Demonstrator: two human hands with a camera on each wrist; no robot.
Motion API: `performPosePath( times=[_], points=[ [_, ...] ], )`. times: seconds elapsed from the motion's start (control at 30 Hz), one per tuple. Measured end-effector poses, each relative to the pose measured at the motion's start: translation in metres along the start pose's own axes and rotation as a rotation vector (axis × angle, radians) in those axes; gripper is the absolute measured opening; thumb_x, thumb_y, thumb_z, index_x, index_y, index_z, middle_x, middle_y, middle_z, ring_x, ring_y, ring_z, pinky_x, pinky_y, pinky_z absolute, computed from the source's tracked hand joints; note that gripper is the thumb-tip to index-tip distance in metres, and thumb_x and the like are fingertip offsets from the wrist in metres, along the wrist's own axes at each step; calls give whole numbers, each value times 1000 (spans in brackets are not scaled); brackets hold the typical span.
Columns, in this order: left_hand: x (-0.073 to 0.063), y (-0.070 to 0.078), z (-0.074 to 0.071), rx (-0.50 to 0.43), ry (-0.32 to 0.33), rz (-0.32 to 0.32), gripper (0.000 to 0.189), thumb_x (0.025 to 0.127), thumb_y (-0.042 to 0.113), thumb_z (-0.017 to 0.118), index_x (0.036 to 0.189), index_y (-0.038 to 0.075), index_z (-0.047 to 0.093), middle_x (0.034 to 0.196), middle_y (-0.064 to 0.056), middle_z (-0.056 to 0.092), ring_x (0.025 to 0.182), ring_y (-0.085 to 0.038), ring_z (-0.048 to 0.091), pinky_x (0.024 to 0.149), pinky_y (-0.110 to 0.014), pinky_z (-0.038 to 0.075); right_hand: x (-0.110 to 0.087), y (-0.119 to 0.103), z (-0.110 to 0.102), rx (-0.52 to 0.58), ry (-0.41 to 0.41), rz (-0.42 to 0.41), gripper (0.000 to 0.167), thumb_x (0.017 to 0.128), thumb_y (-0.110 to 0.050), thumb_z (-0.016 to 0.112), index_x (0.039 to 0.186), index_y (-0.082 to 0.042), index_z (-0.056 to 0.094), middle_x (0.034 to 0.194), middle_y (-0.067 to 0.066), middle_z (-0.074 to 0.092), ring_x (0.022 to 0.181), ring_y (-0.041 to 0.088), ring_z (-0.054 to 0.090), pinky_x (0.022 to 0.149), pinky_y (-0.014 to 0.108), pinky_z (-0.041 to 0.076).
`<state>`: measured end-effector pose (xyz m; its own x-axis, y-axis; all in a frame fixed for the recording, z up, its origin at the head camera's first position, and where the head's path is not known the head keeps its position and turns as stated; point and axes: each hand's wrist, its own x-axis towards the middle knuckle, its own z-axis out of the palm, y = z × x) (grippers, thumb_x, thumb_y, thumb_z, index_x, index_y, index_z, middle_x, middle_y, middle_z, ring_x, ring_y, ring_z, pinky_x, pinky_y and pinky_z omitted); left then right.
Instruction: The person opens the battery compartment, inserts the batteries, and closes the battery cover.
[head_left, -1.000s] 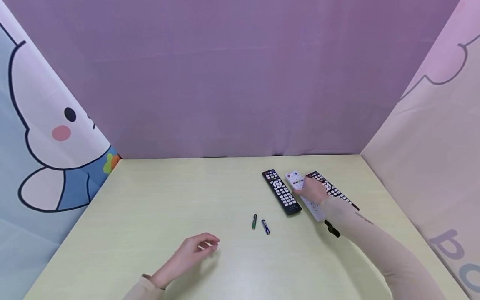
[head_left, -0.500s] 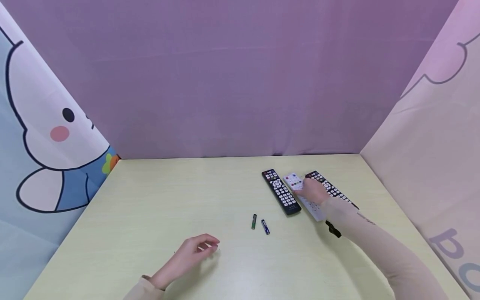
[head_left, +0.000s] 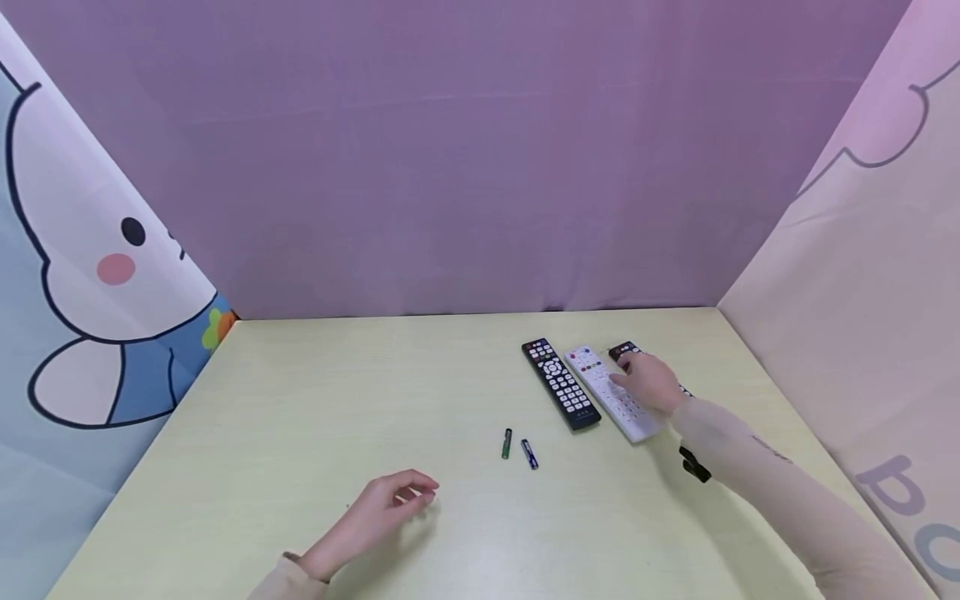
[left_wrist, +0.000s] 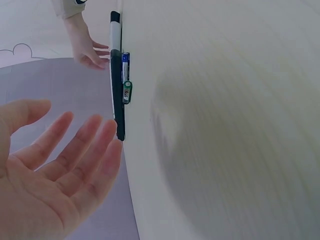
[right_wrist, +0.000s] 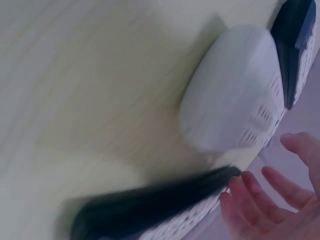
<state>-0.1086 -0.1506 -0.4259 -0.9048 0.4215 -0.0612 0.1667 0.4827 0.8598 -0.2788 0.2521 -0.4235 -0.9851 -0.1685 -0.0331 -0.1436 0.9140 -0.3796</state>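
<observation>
My right hand (head_left: 651,382) hovers over the white remote control (head_left: 634,423) and the right black remote control (head_left: 624,349), hiding part of the latter. In the right wrist view its fingers are loosely spread with nothing between them, fingertips right at the far end of that black remote (right_wrist: 150,205) and apart from the white remote (right_wrist: 230,95). To the left lies another black remote control (head_left: 561,385), roughly parallel. My left hand (head_left: 386,507) is held over the near left part of the table, fingers relaxed, nothing in it.
A green battery (head_left: 507,443) and a blue battery (head_left: 529,454) lie side by side on the pale table (head_left: 337,392), in front of the left black remote. A purple cloth (head_left: 450,167) stands behind the table, with printed panels at both sides.
The white remote has shifted slightly left toward the left black one. My right hand has let go of it and moved right, over the right black remote. My left hand has stayed still.
</observation>
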Motion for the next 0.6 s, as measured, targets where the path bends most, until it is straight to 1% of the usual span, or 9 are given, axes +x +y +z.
performPosePath(
  times=[0.1,0.2,0.37,0.6],
  points=[
    [0,0,0,-1,0,2,30,88,27,53,105,3,59,96,-8,63,79,-22,59,66,-21,47,-3,9,-5,3,35,-8,36,81,-20,61,105,7,58,89,20,61,78,29,56,67,42,44],
    [0,-1,0,6,1,8,30,88,27,53,105,3,59,96,-8,63,78,-22,59,65,-21,47,-6,20,-8,15,67,-35,34,80,-17,62,103,8,58,89,22,60,79,31,56,68,43,44],
    [-1,-1,0,17,5,15,30,88,28,53,104,3,59,96,-9,63,78,-21,60,64,-21,47,-11,37,-9,22,83,-59,41,79,-18,62,106,12,54,88,24,58,78,32,55,69,45,44],
    [-3,-1,-1,18,7,16,30,88,28,53,103,3,60,96,-9,63,78,-22,60,64,-21,47,-18,55,-7,70,72,-59,49,78,-18,64,111,15,48,100,33,52,90,41,52,78,50,42]
  ],
)
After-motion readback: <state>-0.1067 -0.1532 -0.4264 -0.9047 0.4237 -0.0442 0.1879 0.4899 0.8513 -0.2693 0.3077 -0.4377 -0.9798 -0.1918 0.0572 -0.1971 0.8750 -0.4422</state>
